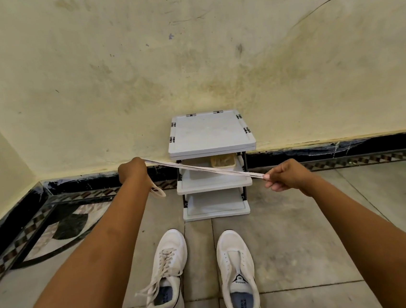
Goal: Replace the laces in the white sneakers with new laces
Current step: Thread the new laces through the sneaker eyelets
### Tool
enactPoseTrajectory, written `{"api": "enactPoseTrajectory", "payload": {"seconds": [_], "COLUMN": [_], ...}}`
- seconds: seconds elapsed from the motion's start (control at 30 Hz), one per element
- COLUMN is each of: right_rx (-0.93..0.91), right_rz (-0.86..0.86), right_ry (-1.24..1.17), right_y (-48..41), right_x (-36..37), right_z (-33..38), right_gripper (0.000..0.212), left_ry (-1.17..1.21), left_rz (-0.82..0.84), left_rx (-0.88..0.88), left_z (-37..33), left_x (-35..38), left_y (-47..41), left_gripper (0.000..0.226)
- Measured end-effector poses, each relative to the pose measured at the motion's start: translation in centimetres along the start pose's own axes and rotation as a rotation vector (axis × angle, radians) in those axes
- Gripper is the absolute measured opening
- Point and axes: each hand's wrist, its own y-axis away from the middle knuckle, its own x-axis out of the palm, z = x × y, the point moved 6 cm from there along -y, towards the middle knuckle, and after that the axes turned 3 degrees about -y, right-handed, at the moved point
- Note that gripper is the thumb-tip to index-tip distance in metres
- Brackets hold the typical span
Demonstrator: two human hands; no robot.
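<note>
Stained wall (113,75) ahead, tiled floor (306,243) under me, a small grey shelf rack (210,138) against the skirting. Two white sneakers lie between my arms. The left sneaker (168,270) is laced, its ends trailing loose. The right sneaker (236,270) shows bare eyelets and tongue. A flat lace (198,169), doubled, runs taut between my hands above the rack's shelves. My left hand (132,172) is fisted round one end, with a loop hanging below the wrist. My right hand (289,176) pinches the other end with narrow fingers (267,177). Old or new lace: cannot tell. Best practice, I judge, is to keep it flat and untwisted and match the two ends before feeding the bottom eyelets.
</note>
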Motion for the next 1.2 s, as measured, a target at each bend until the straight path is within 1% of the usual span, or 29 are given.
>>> {"api": "enactPoseTrajectory", "payload": {"seconds": [0.03, 0.1, 0.17, 0.2, 0.23, 0.3, 0.37, 0.4, 0.43, 0.47, 0.53, 0.6, 0.67, 0.7, 0.77, 0.87, 1.0, 1.1, 1.2], "right_rx": [-0.002, 0.004, 0.04, 0.072, 0.109, 0.187, 0.215, 0.19, 0.137, 0.08, 0.008, -0.017, -0.03, -0.041, -0.092, -0.151, -0.127, -0.106, -0.059], "right_rz": [-0.038, -0.148, -0.253, -0.276, -0.277, -0.215, -0.118, -0.063, -0.01, 0.042, 0.166, 0.309, 0.441, 0.481, 0.486, 0.388, 0.334, 0.279, 0.247], "right_ry": [0.0, 0.076, 0.359, 0.527, 0.664, 0.821, 0.9, 0.897, 0.824, 0.659, 0.219, -0.12, -0.401, -0.496, -0.551, -0.536, -0.375, -0.27, -0.278], "right_y": [-0.1, -0.2, 0.0, 0.2, 0.6, 1.3, 1.7, 1.9, 2.0, 2.3, 3.7, 5.4, 6.7, 7.2, 7.9, 7.9, 7.3, 6.4, 5.5], "right_x": [-0.4, -1.6, -3.1, -3.7, -4.0, -3.8, -3.1, -2.3, -1.3, -0.3, 2.3, 5.2, 7.7, 8.6, 9.8, 10.5, 11.3, 11.6, 11.9], "right_z": [0.0, -0.1, -0.4, -0.6, -1.0, -1.7, -2.0, -1.6, -0.9, -0.1, 1.4, 1.9, 1.7, 1.6, 1.1, 0.1, -2.6, -4.5, -6.8], "right_gripper": [0.015, 0.014, 0.015, 0.015, 0.013, 0.015, 0.029, 0.036, 0.039, 0.037, 0.024, 0.015, 0.018, 0.019, 0.019, 0.021, 0.023, 0.017, 0.011], "left_ry": [-0.112, -0.34, -0.53, -0.569, -0.571, -0.51, -0.444, -0.406, -0.369, -0.344, -0.315, -0.295, -0.283, -0.271, -0.245, -0.263, -0.284, -0.186, -0.116], "left_rz": [0.051, 0.184, 0.364, 0.469, 0.578, 0.743, 0.819, 0.843, 0.87, 0.897, 0.93, 0.929, 0.93, 0.939, 0.954, 0.925, 0.874, 0.779, 0.731], "left_rx": [0.02, 0.141, 0.284, 0.316, 0.301, 0.257, 0.272, 0.283, 0.292, 0.307, 0.348, 0.401, 0.432, 0.431, 0.411, 0.412, 0.347, 0.258, 0.174], "left_z": [0.1, 0.1, 0.3, 0.6, 1.0, 1.7, 2.2, 2.4, 2.6, 2.8, 3.1, 3.1, 3.6, 4.0, 5.3, 7.4, 11.8, 14.7, 17.0], "left_x": [0.3, 1.3, 2.8, 3.6, 4.4, 5.9, 7.4, 7.8, 8.1, 8.5, 9.0, 9.2, 9.2, 9.1, 8.7, 8.1, 7.8, 7.5, 7.4], "left_y": [0.3, 1.2, 3.0, 3.9, 5.2, 7.5, 10.1, 11.2, 12.3, 13.3, 15.1, 16.0, 16.6, 16.8, 16.7, 15.1, 12.5, 10.7, 9.0], "left_gripper": [0.019, 0.008, 0.013, 0.015, 0.016, 0.022, 0.03, 0.031, 0.032, 0.031, 0.03, 0.029, 0.029, 0.029, 0.029, 0.03, 0.031, 0.023, 0.01]}}
